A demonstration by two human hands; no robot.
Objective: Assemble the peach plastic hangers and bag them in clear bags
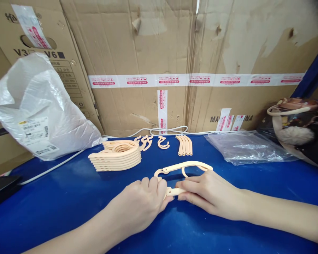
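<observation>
A cream plastic folding hanger [185, 164] is held between both hands above the blue tabletop. My left hand [145, 197] is closed round its hook end, and the fingers hide most of that part. With thumb and fingers, my right hand [209, 194] pinches the lower arm of the hanger, while the curved upper arm passes behind the knuckles. Beyond my left hand lies a neat stack of folded cream hangers [116, 158]. Several loose hooks [163, 143] and a row of curved arm pieces [184, 145] rest farther back.
The blue table [76, 208] meets tall cardboard boxes [137, 106] at the back. A white plastic mailer bag [39, 106] stands left. Clear plastic film [251, 146] and a dark bag [304, 130] lie right. A white cable [55, 164] runs along the rear; a black object [2, 190] sits at left.
</observation>
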